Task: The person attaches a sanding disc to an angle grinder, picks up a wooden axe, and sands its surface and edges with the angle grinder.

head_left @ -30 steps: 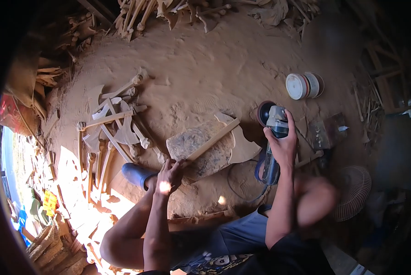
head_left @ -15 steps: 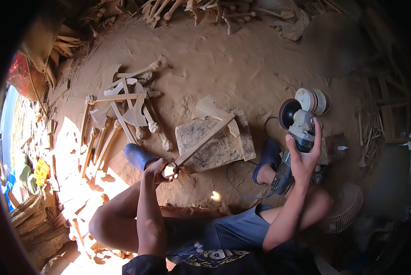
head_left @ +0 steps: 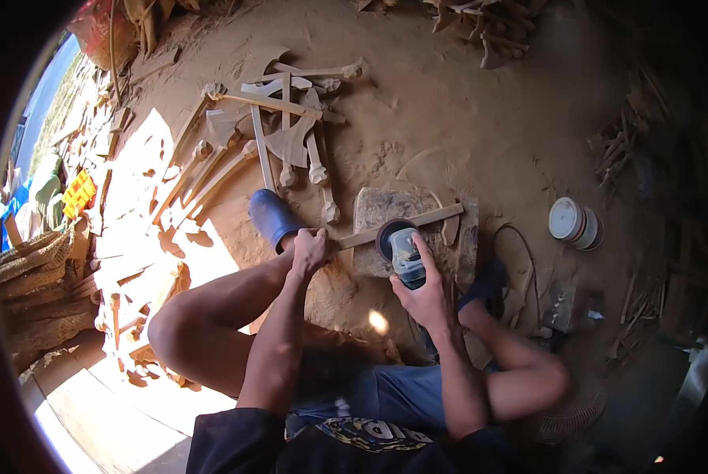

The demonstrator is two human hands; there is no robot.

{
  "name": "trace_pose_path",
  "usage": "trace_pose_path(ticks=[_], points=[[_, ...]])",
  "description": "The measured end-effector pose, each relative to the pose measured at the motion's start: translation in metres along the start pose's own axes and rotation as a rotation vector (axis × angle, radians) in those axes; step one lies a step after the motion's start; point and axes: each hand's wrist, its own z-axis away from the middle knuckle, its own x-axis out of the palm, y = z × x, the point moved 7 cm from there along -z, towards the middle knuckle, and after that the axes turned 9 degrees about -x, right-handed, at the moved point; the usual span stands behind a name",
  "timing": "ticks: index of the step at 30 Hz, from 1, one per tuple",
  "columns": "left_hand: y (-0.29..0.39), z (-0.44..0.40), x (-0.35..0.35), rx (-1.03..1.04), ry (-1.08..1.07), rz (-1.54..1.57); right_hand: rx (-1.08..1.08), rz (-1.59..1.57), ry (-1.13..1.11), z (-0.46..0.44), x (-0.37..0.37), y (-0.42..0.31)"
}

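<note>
My left hand (head_left: 312, 248) is closed round the near end of a wooden axe-shaped piece (head_left: 430, 216), whose long handle lies across a stone block (head_left: 373, 207). The blade end rests toward the block's right side. In my right hand (head_left: 426, 296) is an angle grinder (head_left: 407, 257), gripped by its body. Its round disc (head_left: 384, 237) is over the handle, at the left part of the block; whether the two touch I cannot tell.
Several carved wooden axes (head_left: 291, 142) lie piled beyond my left foot in a blue shoe (head_left: 272, 217). A white tub (head_left: 567, 219) stands at the right. A cable (head_left: 533, 261) curves near my right foot. A fan (head_left: 571, 415) is at the lower right.
The grinder has moved left from beside the block to over the wooden handle. The view has shifted and turned, and the axe piece has turned over on the block.
</note>
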Motion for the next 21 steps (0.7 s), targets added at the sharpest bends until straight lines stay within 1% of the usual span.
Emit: trace_pose_path(ticks=[2,4,5,7,8,9,10,11,13,14,16,17,19,21], points=[[-0.007,-0.007,0.001,0.073,0.036,0.004,-0.016,-0.002,-0.068,-0.001,0.018,-0.006],[-0.057,-0.066,0.020,0.128,-0.153,0.004,-0.015,0.010,-0.117,-0.001,0.033,-0.010],[-0.062,-0.067,0.021,0.158,-0.213,0.036,-0.064,-0.021,-0.096,-0.002,0.036,-0.016],[-0.057,-0.061,0.021,0.195,-0.201,0.051,-0.038,-0.025,-0.143,-0.003,0.045,-0.019],[-0.053,-0.058,0.024,0.200,-0.129,0.033,-0.024,-0.027,-0.164,-0.003,0.048,-0.020],[-0.054,-0.060,0.025,0.222,-0.105,0.028,-0.089,-0.029,-0.139,-0.004,0.052,-0.021],[-0.061,-0.068,0.030,0.243,-0.080,0.021,-0.076,-0.018,-0.162,-0.005,0.056,-0.021],[-0.065,-0.076,0.036,0.282,-0.103,0.028,-0.064,-0.006,-0.183,-0.005,0.060,-0.021],[-0.057,-0.063,0.034,0.276,-0.104,0.010,-0.060,-0.003,-0.191,-0.004,0.066,-0.020],[-0.024,-0.024,0.023,0.231,-0.082,-0.016,-0.068,-0.011,-0.179,-0.003,0.069,-0.019],[-0.014,-0.008,0.016,0.221,-0.008,-0.090,-0.090,-0.029,-0.154,-0.003,0.072,-0.021],[-0.013,-0.009,0.017,0.259,0.044,-0.138,-0.103,-0.036,-0.140,-0.003,0.072,-0.021],[-0.004,-0.001,0.014,0.268,0.065,-0.141,-0.098,-0.039,-0.140,-0.004,0.073,-0.021],[0.006,0.012,0.010,0.213,0.006,-0.050,-0.064,-0.029,-0.171,-0.004,0.073,-0.020]])
